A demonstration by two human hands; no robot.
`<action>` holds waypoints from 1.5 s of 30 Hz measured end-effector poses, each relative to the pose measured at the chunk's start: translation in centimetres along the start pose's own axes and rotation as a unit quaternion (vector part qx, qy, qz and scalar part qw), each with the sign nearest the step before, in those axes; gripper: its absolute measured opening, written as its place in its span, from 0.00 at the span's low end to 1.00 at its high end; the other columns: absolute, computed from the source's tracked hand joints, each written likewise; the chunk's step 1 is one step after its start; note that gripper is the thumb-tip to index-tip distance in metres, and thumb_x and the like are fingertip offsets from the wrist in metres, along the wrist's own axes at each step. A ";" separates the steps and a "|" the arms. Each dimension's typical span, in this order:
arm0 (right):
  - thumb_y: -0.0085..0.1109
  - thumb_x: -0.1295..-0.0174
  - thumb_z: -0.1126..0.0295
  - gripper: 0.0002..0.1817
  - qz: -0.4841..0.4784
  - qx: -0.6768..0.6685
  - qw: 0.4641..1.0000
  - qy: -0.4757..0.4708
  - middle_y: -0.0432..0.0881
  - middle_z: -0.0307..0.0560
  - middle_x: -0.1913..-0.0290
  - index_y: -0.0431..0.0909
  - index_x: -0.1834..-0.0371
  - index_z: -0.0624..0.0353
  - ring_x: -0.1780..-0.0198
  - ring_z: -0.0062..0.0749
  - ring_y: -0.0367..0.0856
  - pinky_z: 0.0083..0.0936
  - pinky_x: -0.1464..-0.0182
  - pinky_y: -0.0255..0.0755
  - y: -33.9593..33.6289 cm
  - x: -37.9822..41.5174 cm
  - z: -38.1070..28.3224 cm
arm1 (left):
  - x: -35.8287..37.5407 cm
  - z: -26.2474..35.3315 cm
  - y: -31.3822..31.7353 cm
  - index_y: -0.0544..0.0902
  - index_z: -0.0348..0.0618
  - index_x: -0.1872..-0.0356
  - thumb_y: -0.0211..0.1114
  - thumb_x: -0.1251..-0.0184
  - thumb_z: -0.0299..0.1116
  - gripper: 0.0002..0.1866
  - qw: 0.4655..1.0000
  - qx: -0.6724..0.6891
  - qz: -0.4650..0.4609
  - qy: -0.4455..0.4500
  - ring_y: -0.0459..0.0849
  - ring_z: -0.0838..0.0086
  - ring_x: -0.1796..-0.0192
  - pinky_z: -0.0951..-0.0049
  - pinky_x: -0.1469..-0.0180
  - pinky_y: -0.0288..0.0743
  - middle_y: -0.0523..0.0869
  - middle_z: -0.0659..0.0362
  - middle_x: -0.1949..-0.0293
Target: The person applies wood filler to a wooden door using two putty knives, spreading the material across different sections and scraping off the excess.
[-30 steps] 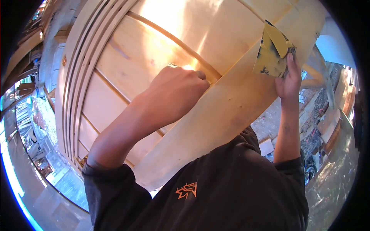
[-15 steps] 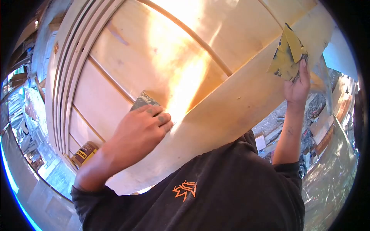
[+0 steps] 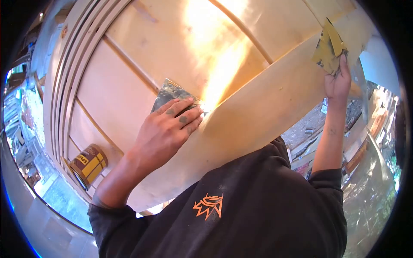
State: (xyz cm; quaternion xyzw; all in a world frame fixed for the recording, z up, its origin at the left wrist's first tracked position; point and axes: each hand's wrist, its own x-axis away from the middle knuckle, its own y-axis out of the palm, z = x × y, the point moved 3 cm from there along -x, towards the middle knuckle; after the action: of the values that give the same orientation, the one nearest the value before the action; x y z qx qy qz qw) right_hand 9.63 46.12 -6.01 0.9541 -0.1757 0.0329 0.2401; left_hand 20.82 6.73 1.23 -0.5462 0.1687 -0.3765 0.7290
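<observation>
The left hand (image 3: 165, 131) lies flat on the pale wooden door (image 3: 142, 56), fingers stretched out over a grey scraper blade (image 3: 172, 92) — the blade sticks out beyond the fingertips, pressed against the panel just beside a diagonal brace (image 3: 258, 112). The right hand (image 3: 337, 81) is raised at the door's far edge, fingers closed around a yellow-smeared putty plate (image 3: 329, 47) — it stands above the fingertips. A tin can (image 3: 88, 165) sits below the door's frame.
</observation>
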 end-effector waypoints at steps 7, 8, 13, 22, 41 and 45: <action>0.45 0.30 0.71 0.21 -0.002 -0.012 1.000 -0.008 0.69 0.48 0.36 0.61 0.34 0.62 0.34 0.36 0.67 0.38 0.32 0.61 -0.4 -0.4 0.2 | 3.3 -0.6 0.9 0.83 0.44 0.53 0.57 0.44 0.28 0.16 1.000 0.008 0.010 -0.006 0.76 0.64 0.39 0.62 0.38 0.72 0.82 0.61 0.46; 0.45 0.30 0.71 0.22 0.002 -0.010 1.000 -0.009 0.69 0.48 0.36 0.61 0.34 0.62 0.34 0.36 0.67 0.38 0.32 0.61 -0.3 -0.4 0.1 | 3.5 -0.7 0.9 0.83 0.44 0.53 0.57 0.44 0.28 0.17 1.000 0.006 0.006 -0.001 0.76 0.64 0.39 0.62 0.38 0.72 0.82 0.61 0.46; 0.45 0.30 0.71 0.22 0.022 -0.012 0.999 -0.022 0.69 0.48 0.36 0.61 0.34 0.62 0.34 0.37 0.66 0.39 0.32 0.61 0.2 -0.2 -0.1 | 4.5 -1.4 0.7 0.83 0.44 0.52 0.57 0.44 0.28 0.17 0.999 0.005 -0.015 0.036 0.76 0.63 0.39 0.61 0.39 0.72 0.81 0.60 0.46; 0.43 0.29 0.71 0.22 0.051 -0.025 0.998 -0.010 0.67 0.49 0.34 0.60 0.33 0.64 0.33 0.38 0.65 0.38 0.31 0.60 0.6 0.2 -0.1 | -0.6 -2.9 -6.3 0.83 0.42 0.53 0.54 0.50 0.17 0.21 0.994 0.059 -0.042 -0.081 0.80 0.60 0.45 0.64 0.43 0.74 0.84 0.53 0.51; 0.45 0.29 0.70 0.22 0.041 -0.021 0.999 -0.012 0.68 0.49 0.35 0.61 0.34 0.64 0.34 0.37 0.66 0.38 0.31 0.60 0.5 0.2 -0.2 | -2.9 -1.3 -4.3 0.84 0.41 0.61 0.57 0.48 0.21 0.14 0.968 0.028 -0.249 -0.006 0.82 0.60 0.55 0.64 0.55 0.75 0.85 0.54 0.60; 0.45 0.29 0.71 0.22 0.023 -0.034 0.999 -0.011 0.68 0.49 0.35 0.60 0.33 0.64 0.33 0.37 0.66 0.38 0.31 0.59 0.4 0.0 -0.1 | -6.7 -2.1 -5.7 0.84 0.40 0.62 0.57 0.48 0.20 0.13 0.983 0.011 -0.180 0.015 0.82 0.60 0.55 0.63 0.55 0.75 0.85 0.55 0.61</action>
State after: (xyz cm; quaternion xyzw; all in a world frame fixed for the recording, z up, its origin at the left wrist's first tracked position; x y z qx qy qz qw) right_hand 9.51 45.84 -5.74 0.9413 -0.2017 0.0215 0.2699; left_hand 12.93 9.51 4.62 -0.5543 0.0740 -0.5116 0.6523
